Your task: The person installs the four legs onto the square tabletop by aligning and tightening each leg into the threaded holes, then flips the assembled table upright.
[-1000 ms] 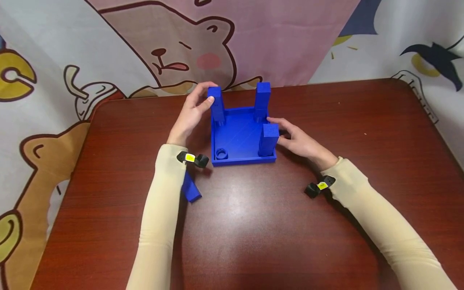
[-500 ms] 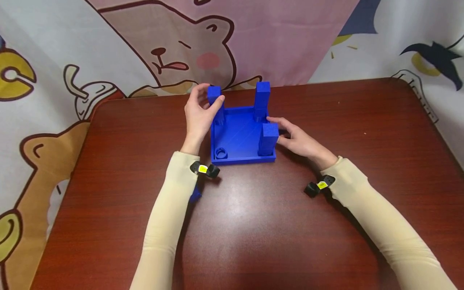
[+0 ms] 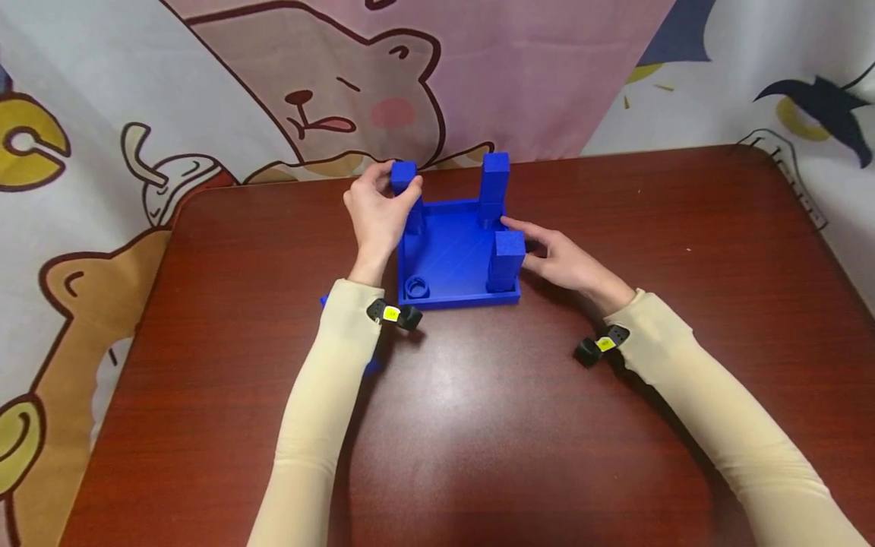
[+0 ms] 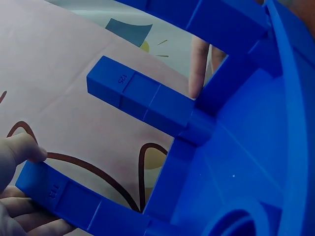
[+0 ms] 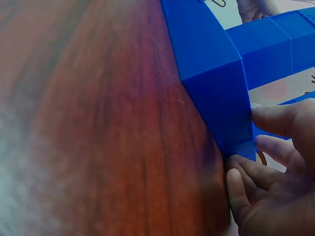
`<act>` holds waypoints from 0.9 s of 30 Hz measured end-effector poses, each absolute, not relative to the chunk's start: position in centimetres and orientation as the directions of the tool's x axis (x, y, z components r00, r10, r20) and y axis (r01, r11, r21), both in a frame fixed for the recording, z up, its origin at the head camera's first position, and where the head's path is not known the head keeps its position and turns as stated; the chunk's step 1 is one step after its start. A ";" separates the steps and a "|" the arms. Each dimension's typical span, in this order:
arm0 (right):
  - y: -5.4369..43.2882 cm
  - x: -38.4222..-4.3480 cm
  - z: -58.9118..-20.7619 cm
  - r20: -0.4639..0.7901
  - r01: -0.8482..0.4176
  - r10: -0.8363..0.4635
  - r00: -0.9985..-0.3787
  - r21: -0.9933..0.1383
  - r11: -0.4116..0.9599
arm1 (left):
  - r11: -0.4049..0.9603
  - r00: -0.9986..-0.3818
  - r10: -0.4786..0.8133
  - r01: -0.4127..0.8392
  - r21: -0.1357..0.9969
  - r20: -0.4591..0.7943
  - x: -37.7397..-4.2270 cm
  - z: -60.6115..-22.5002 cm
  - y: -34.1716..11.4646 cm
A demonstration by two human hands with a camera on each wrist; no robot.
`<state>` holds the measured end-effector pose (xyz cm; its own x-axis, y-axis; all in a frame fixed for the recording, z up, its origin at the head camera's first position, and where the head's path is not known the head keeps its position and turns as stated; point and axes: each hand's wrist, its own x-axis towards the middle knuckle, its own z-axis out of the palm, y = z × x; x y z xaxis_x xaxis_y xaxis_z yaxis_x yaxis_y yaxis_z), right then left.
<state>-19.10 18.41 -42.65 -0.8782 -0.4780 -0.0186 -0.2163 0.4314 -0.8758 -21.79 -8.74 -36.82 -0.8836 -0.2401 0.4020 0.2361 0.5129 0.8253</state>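
Observation:
A shallow blue square tray sits on the table, with upright square legs at three corners. My left hand pinches the upper end of the far-left leg between thumb and fingers. In the left wrist view this leg bears a number. My right hand holds the tray's right side wall, beside the near-right leg. The right wrist view shows its thumb and curled fingers against the tray wall. The far-right leg stands untouched. A round socket shows at the near-left corner.
Under my left forearm lies another blue piece, mostly hidden by the sleeve. The brown wooden table extends around the tray. A printed cloth hangs right behind the table's far edge.
My left hand has shifted right and turned around the far-left leg, its thumb moving to the leg's right side. The left forearm now covers more of the loose blue piece. My right hand stays put.

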 end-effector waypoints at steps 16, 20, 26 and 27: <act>18.3 -19.3 -42.1 -0.099 -0.133 -0.496 -0.863 -0.902 0.410 | 0.523 -0.884 -0.224 0.246 0.816 0.410 -22.0 -37.0 -8.6; 18.2 -19.3 -42.1 -0.093 -0.137 -0.503 -0.859 -0.905 0.402 | 0.474 -0.894 -0.232 0.240 0.847 0.383 -21.8 -37.2 -8.8; 18.1 -19.2 -42.2 -0.079 -0.150 -0.509 -0.857 -0.906 0.395 | 0.362 -0.925 -0.187 0.249 0.898 0.332 -21.6 -37.4 -9.5; 18.1 -19.2 -42.2 -0.078 -0.155 -0.511 -0.856 -0.905 0.397 | 0.352 -0.929 -0.178 0.247 0.903 0.324 -21.5 -37.4 -9.7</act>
<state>-19.23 18.13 -42.21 -0.8563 -0.5106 -0.0778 -0.1546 0.3971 -0.9047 -21.53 -9.68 -37.38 -0.9292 -0.1778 0.3241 0.2475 0.3520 0.9027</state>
